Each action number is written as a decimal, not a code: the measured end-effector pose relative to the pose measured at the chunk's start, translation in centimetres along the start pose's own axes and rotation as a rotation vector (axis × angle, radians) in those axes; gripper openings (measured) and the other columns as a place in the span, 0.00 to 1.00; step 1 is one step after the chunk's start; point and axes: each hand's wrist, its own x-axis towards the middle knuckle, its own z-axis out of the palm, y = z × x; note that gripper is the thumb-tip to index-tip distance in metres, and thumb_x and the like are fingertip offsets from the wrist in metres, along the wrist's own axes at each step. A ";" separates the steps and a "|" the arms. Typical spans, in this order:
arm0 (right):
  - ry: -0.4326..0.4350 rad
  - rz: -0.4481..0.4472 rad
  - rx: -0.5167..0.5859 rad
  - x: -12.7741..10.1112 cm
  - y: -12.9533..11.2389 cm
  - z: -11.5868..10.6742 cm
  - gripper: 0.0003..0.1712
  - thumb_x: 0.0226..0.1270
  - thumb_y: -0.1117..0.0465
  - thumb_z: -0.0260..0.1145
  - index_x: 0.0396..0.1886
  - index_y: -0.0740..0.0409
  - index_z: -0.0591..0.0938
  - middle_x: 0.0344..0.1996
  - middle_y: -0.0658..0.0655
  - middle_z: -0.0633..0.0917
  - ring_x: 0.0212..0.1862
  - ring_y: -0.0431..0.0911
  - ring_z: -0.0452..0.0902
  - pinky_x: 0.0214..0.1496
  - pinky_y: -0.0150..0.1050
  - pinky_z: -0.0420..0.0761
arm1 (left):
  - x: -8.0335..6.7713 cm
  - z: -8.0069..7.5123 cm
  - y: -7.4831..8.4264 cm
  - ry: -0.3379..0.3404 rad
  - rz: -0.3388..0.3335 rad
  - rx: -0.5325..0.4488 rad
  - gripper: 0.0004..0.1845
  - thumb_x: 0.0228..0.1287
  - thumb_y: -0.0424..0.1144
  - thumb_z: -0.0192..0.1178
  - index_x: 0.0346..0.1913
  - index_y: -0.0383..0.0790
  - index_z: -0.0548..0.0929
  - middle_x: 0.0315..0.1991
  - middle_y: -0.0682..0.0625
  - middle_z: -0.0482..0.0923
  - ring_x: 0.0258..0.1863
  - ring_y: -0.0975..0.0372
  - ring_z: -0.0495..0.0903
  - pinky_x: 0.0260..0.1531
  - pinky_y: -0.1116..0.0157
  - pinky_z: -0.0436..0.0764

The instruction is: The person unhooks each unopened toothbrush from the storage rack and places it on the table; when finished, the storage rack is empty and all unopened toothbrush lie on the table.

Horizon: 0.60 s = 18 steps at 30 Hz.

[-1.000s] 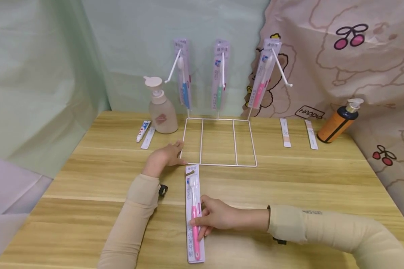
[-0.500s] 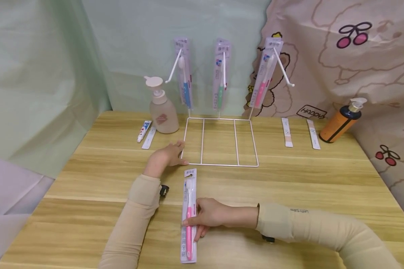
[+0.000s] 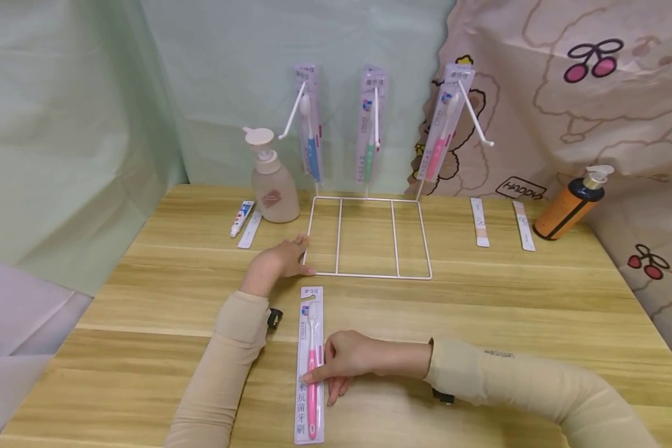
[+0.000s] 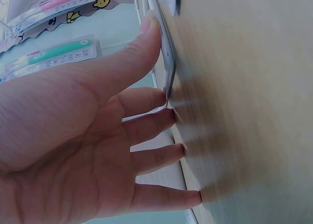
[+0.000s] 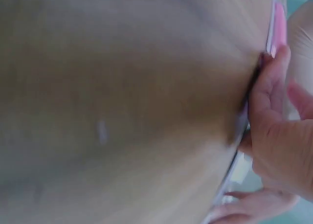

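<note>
pressing flat fingers, right hand (image 3: 351, 361) pins glossy toothbrush pack (image 3: 310, 364); left hand (image 3: 274, 264) steadies wire rack (image 3: 369, 274).

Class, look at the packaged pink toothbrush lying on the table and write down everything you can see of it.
The packaged pink toothbrush lies flat on the wooden table, lengthwise, in front of the white wire rack and apart from it. Its long, narrow card is pale lilac with a hang hole at the far end and printed characters near the close end. The brush has a pink handle and a white head that points toward the rack. The right hand rests its fingers on the pack's middle and right edge.
</note>
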 end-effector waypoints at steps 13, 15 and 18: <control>0.232 -0.312 -0.448 3.4 -3.3 -10.4 0.08 0.59 0.59 0.67 0.36 0.58 0.82 0.25 0.50 0.84 0.29 0.40 0.78 0.33 0.30 0.78 | 0.2 0.1 -0.3 0.022 -0.009 -0.012 0.45 0.64 0.51 0.56 0.72 0.30 0.45 0.73 0.36 0.41 0.70 0.38 0.45 0.69 0.47 0.50; 0.289 -0.351 -0.465 4.2 -3.9 -11.9 0.08 0.60 0.60 0.66 0.37 0.60 0.82 0.28 0.52 0.85 0.32 0.41 0.78 0.37 0.31 0.78 | 0.2 0.1 -0.3 0.024 -0.010 -0.015 0.45 0.64 0.51 0.56 0.72 0.31 0.46 0.73 0.37 0.41 0.70 0.38 0.45 0.69 0.47 0.51; 0.386 -0.380 -0.436 5.5 -4.8 -13.8 0.08 0.61 0.62 0.65 0.37 0.62 0.82 0.30 0.56 0.85 0.34 0.44 0.80 0.38 0.33 0.80 | 0.2 0.2 -0.3 0.022 -0.011 -0.023 0.45 0.64 0.51 0.57 0.72 0.31 0.46 0.73 0.37 0.41 0.70 0.39 0.45 0.69 0.47 0.50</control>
